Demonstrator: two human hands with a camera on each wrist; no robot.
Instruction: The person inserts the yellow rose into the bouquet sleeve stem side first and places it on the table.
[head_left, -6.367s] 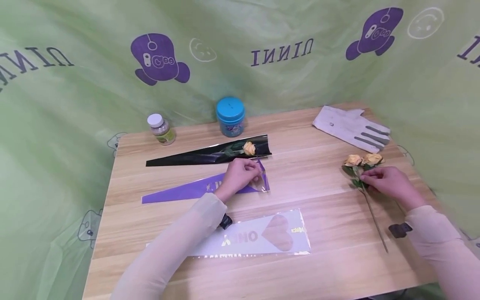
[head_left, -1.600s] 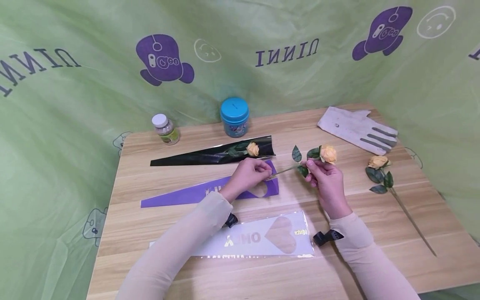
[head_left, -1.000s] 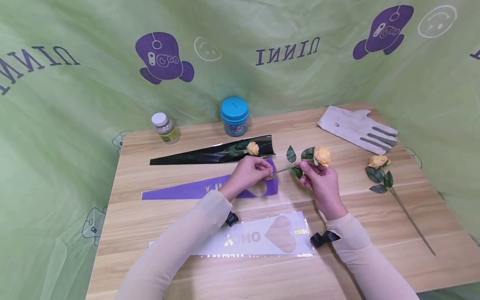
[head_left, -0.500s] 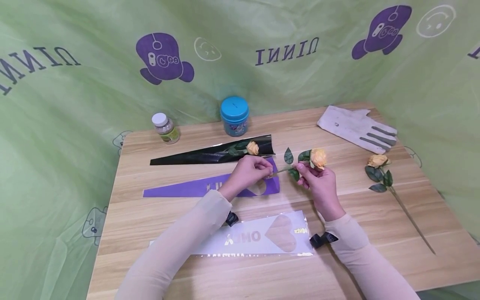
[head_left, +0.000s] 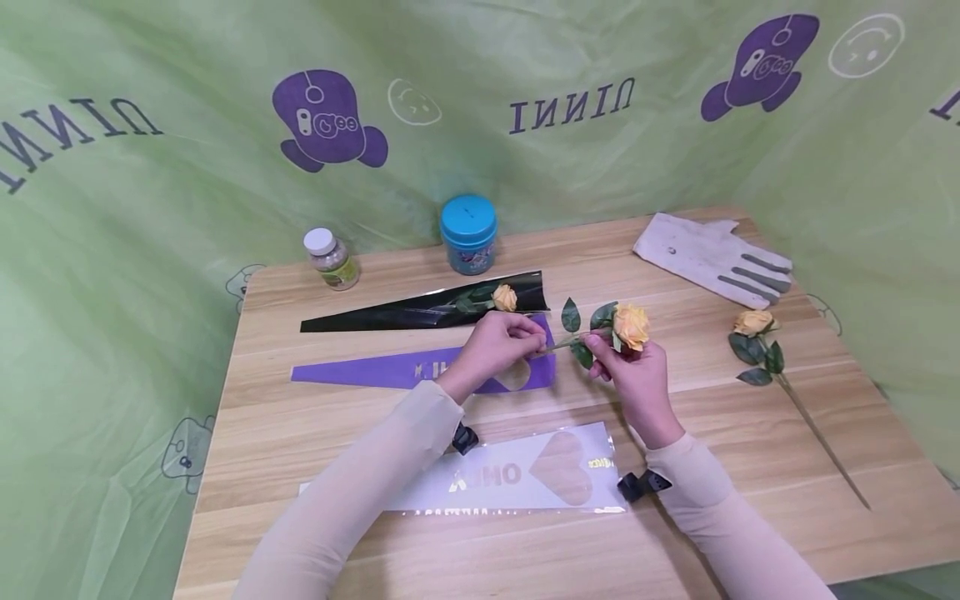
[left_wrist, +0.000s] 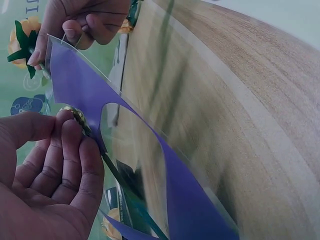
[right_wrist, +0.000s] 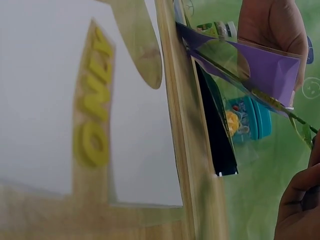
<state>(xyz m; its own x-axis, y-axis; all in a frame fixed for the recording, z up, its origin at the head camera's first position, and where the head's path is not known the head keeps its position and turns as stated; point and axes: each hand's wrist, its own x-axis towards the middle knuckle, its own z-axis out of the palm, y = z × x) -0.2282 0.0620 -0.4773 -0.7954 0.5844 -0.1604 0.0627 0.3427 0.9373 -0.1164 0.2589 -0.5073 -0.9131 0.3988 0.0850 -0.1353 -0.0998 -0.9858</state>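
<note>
My right hand [head_left: 637, 375] pinches an artificial yellow-orange rose [head_left: 632, 325] by its stem, just below the bloom and among the green leaves. My left hand [head_left: 498, 346] pinches the wide mouth of a purple flower sleeve [head_left: 360, 373] with a clear heart-shaped window. In the left wrist view, the green stem [left_wrist: 131, 192] runs along within the sleeve, past the window. The bloom and upper leaves are outside the mouth, to its right. Seen from the right wrist, the sleeve [right_wrist: 275, 75] is raised off the table, while its narrow end is out of sight there.
A black sleeve [head_left: 375, 317] holding a rose lies behind the purple one. A white sleeve [head_left: 510, 475] lies in front. Another rose [head_left: 753, 323] and a grey glove [head_left: 705, 254] are at right. A blue tub [head_left: 468, 233] and white-capped jar [head_left: 330, 258] stand at the back.
My right hand took one of the two roses at right and brought it to the purple sleeve. Over the last second it has moved left with it; the sleeve's narrow end has swung away from me.
</note>
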